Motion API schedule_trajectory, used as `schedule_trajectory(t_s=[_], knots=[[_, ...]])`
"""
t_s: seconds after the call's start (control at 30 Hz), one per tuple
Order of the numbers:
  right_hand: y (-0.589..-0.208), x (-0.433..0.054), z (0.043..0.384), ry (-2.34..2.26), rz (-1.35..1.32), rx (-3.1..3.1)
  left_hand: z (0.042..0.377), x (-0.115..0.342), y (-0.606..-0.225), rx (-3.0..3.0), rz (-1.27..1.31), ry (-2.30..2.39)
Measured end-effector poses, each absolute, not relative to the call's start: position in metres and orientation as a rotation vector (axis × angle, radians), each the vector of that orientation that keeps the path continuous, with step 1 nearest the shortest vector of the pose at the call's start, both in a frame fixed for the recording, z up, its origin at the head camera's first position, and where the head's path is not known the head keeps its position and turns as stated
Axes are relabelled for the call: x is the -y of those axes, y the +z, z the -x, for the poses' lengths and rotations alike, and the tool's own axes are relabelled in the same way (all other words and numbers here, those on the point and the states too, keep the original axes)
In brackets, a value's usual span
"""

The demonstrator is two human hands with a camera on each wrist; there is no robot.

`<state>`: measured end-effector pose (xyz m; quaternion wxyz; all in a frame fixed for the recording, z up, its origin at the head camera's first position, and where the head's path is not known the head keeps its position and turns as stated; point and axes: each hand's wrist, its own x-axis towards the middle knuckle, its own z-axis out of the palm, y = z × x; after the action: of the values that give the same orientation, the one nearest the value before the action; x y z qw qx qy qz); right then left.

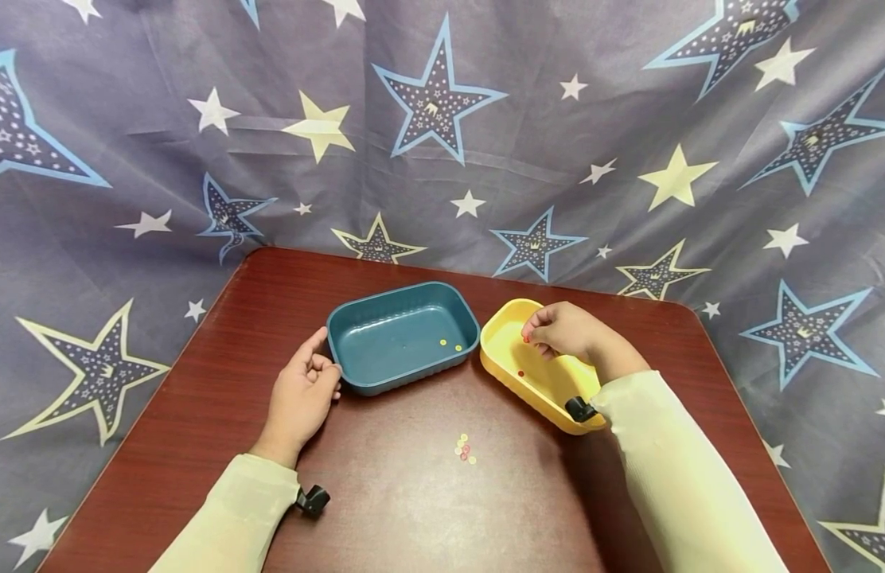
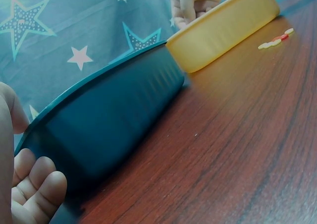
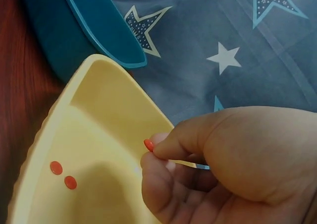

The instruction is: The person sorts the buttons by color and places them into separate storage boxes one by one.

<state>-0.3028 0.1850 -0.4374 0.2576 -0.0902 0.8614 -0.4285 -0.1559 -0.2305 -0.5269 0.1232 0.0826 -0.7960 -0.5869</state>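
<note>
One red disc point(image 3: 148, 145) pinched in your right hand point(image 1: 566, 333); left hand point(image 1: 301, 398) loose against blue tub point(image 1: 374, 346); likely step: sorting; next seemingly calls for release into yellow tub point(image 3: 106, 92)

A small, glossy red disc point(image 3: 148, 145) was pinched between thumb and finger in the grip of the right hand point(image 1: 567, 330), above the inside of a yellow tray point(image 1: 553, 380). Two more red discs point(image 3: 63, 175) lay flat on the tray's floor, near each other. The deep, round-cornered tray stood upright and slanted on the counter point(image 1: 385, 493), just beside a dark teal tray point(image 1: 392, 342). This one, also upright, held two yellow discs point(image 1: 450, 345) towards its right end; the left hand point(image 1: 302, 390) touched its left end. A loose cluster of pale yellow and red discs point(image 1: 465, 450) lay on the counter nearer the person.
</note>
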Motion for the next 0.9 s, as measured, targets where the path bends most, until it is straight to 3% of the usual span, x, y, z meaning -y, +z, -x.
schedule_trajectory(t_s=[0.9], knots=[[-0.4461,-0.1786,0.3063,-1.129,0.252,-2.325,0.1557,0.2306,-0.5257,2.330,-0.243,-1.685]])
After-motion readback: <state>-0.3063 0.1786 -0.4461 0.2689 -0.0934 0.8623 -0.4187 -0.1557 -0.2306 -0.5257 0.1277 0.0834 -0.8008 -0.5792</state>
